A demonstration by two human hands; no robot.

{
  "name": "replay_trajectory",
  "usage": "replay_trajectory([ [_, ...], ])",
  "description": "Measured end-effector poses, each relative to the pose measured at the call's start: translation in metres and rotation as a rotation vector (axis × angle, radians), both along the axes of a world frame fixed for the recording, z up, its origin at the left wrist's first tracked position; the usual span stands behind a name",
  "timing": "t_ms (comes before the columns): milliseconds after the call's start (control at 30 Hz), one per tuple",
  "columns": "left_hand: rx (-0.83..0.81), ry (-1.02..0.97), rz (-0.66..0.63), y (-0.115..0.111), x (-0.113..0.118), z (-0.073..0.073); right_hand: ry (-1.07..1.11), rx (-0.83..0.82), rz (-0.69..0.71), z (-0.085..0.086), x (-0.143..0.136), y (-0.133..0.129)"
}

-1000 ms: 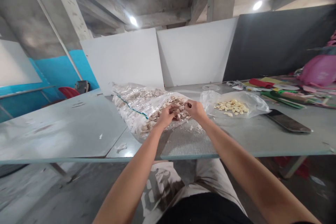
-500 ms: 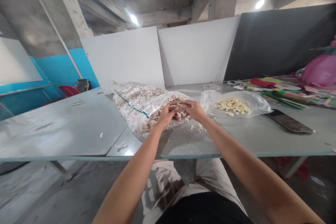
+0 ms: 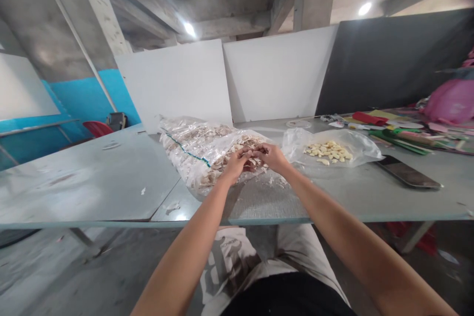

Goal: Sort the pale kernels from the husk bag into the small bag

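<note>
My left hand [image 3: 237, 164] and my right hand [image 3: 270, 155] meet at the open mouth of a large clear plastic bag [image 3: 188, 150] full of pale, papery pieces. The fingers of both hands are bent and pinched together around something small that I cannot make out. Loose flakes [image 3: 277, 180] lie on the grey table just below my right hand. Right of it, a pile of pale yellow cloves [image 3: 329, 150] rests on a flattened clear bag [image 3: 365, 147].
A dark phone [image 3: 409, 172] lies on the table [image 3: 351, 197] at the right. Behind it are coloured sheets [image 3: 402, 140] and a pink bag [image 3: 450, 101]. White panels [image 3: 277, 76] and a dark panel stand along the back. A red chair [image 3: 97, 129] is at the far left.
My fingers have drawn slightly closer together over the bag's mouth, and both hands sit a little lower. The bags and the phone stay in place.
</note>
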State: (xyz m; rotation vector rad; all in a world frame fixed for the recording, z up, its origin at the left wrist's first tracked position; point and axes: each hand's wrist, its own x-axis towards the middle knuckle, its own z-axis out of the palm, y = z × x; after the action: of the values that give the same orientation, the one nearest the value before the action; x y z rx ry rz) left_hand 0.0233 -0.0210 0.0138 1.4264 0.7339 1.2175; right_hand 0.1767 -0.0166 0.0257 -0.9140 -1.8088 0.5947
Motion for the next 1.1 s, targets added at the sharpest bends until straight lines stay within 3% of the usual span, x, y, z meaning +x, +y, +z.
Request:
replay_trajectory([
  [233, 0.14, 0.048, 0.167, 0.008, 0.001, -0.004, 0.02, -0.033, -0.049, -0.003, 0.0, 0.005],
  [567, 0.344, 0.25, 0.312, 0.001, -0.001, -0.002, -0.35, 0.14, -0.247, -0.001, -0.002, -0.002],
  [833, 0.311, 0.222, 0.243, -0.003, 0.001, 0.0, -0.28, 0.081, -0.245, -0.003, -0.004, 0.0],
  [1100, 0.177, 0.042, 0.132, 0.003, 0.0, 0.0, -0.004, 0.008, -0.094, -0.006, -0.006, 0.002],
])
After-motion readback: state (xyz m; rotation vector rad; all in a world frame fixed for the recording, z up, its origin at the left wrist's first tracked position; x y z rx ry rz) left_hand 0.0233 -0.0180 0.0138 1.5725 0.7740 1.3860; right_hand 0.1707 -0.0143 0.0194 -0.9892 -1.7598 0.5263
